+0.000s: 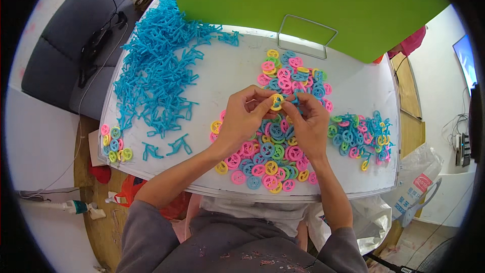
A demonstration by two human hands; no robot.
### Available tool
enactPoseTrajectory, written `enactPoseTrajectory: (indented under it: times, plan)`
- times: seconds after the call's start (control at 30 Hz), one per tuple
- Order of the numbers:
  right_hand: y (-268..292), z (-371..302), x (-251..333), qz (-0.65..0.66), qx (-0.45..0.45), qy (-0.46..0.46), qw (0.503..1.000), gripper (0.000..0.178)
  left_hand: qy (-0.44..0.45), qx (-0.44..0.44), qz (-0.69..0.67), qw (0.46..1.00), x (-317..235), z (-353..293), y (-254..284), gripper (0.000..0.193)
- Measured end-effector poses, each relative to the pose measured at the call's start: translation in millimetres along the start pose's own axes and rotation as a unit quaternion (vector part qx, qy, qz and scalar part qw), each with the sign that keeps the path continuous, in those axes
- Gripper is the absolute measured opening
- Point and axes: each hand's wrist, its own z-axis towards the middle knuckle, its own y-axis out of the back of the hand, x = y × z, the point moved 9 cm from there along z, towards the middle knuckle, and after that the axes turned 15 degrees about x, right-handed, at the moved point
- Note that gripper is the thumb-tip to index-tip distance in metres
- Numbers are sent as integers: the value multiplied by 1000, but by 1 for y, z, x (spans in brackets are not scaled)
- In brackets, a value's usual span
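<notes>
Above the middle of the table, a small yellow plastic wheel is pinched between my two hands. My left hand is closed, its thumb and fingers on the wheel's left side. From the other side my right hand is closed too, thumb tip against the wheel. Blue plastic shows by the right fingers; whether it is held or lies behind them, I cannot tell. Beneath and beyond the hands spreads a pile of pink, blue, yellow and green spoked wheels. A large heap of blue forked plastic pieces covers the left side.
Blue pieces fitted with wheels lie at the right of the white table. A few wheels sit at its left corner. A green panel and a wire frame stand at the back. Plastic bags hang beyond the right edge.
</notes>
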Motion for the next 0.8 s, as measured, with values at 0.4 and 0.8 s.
enactPoseTrajectory:
  times: [0.4, 0.8]
  plan:
    - [1, -2, -7, 4, 6, -82, 997, 13, -22, -6, 87, 996, 0, 2, 1, 14]
    - [-3, -1, 1, -71, 34, -12, 997, 9, 11, -15, 113, 993, -7, 1, 7, 11]
